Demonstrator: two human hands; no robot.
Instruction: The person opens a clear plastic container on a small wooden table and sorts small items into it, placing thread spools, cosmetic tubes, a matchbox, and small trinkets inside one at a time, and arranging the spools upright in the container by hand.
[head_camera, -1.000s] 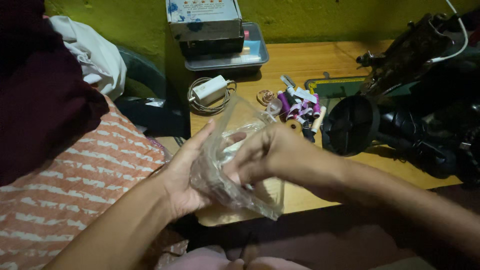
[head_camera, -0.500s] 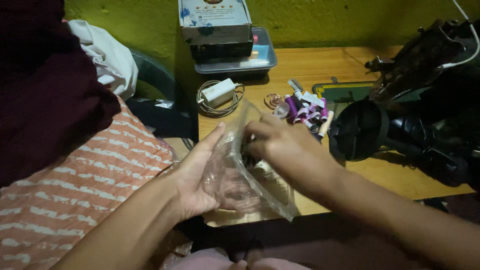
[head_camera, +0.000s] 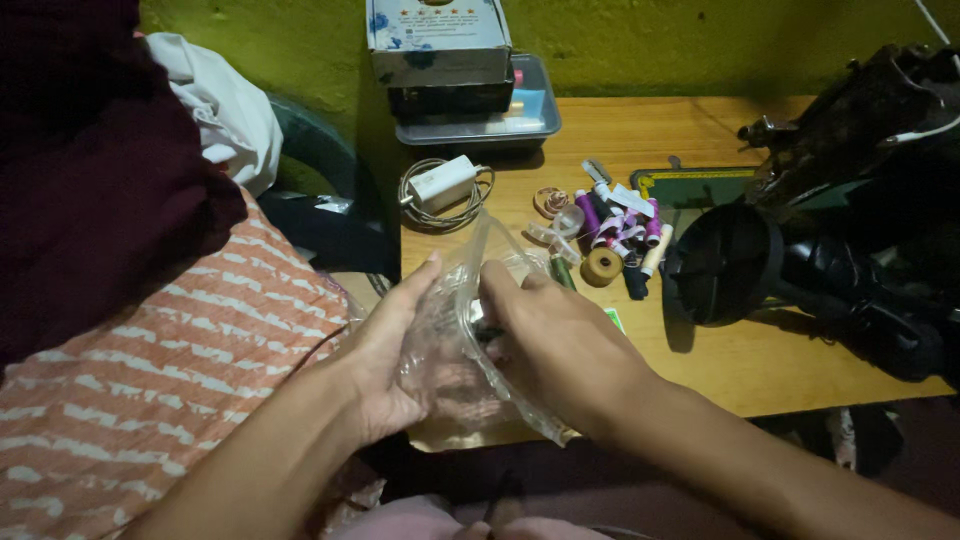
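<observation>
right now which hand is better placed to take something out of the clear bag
Right. The right hand already has its fingers at the bag's open mouth, while the left hand cups the bag from below and is busy holding it.

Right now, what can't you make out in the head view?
- Clear plastic bag contents: hidden by right hand and creased film.
- Left hand fingers: behind the bag.
- Sewing machine: cut off by right edge, too dark.
- Tray contents: covered by box.
</observation>
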